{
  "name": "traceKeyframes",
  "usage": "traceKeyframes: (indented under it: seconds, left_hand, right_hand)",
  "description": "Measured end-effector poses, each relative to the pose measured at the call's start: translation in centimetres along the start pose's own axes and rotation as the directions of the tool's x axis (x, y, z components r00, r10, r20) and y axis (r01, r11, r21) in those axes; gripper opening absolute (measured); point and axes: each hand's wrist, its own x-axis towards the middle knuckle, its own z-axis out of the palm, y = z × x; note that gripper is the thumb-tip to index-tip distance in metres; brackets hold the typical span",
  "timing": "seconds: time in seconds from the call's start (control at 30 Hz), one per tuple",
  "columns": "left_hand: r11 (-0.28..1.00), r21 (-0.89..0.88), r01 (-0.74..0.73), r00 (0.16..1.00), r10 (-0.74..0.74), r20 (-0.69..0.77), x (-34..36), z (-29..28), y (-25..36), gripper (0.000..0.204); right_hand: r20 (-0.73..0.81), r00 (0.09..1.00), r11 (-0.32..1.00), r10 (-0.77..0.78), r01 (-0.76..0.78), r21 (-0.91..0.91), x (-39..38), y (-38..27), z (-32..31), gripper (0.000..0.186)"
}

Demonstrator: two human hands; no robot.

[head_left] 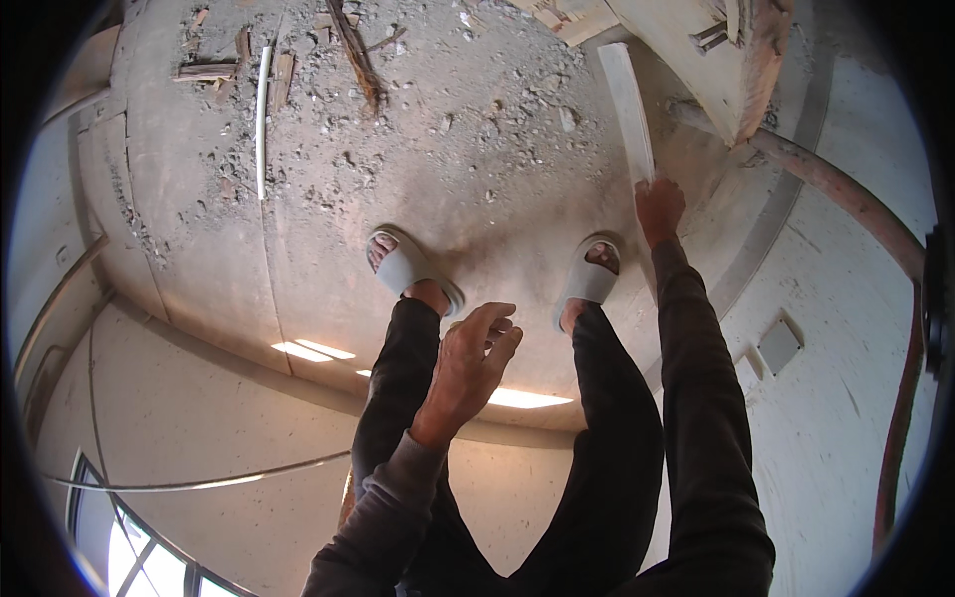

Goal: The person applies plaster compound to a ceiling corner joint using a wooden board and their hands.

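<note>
My right hand [661,210] is closed around the near end of a long, pale, flat wooden strip [627,109]. The strip stretches away from me, its far end close to large wooden boards [686,60] at the upper right. In front of my legs, my left hand [466,370] hangs in the air with loosely bent fingers. Thumb and forefinger are apart there, and nothing shows between them. My feet, in grey slide sandals [408,267], stand apart on the dusty floor [328,259].
Rubble [477,124] and broken wood pieces [356,60] cover the far floor. A thin white rod [263,124] lies at the left. Along the right wall [836,368] runs a reddish-brown pole [846,189]; a square plate [781,341] sits on that wall. A window [149,557] shows lower left.
</note>
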Motion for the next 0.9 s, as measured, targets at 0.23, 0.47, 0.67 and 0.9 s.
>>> traceKeyframes:
  seconds: [0.23,0.47,0.67,0.9]
  left_hand:
    - [1.000,0.009,-0.022,1.000,0.022,0.013,0.0,0.2,-0.6,0.029]
    - [0.999,0.035,-0.015,1.000,0.015,0.005,0.1,0.0,-0.5,0.029]
    - [0.999,-0.041,0.017,1.000,-0.018,-0.010,-0.1,-0.3,-0.8,0.030]
    - [0.999,-0.023,0.029,1.000,-0.029,-0.011,-0.5,-0.6,-0.2,0.029]
  right_hand:
    - [0.003,1.000,0.994,-0.020,0.021,-0.110,0.0,0.6,1.3,0.018]
    - [-0.062,0.935,0.921,-0.348,0.354,0.165,0.9,-8.7,-1.4,0.041]
    - [-0.003,0.987,0.977,-0.161,0.160,0.139,-0.3,-4.4,-2.7,0.037]
    - [-0.046,0.965,0.963,0.259,-0.261,-0.062,-3.9,6.5,0.0,0.026]
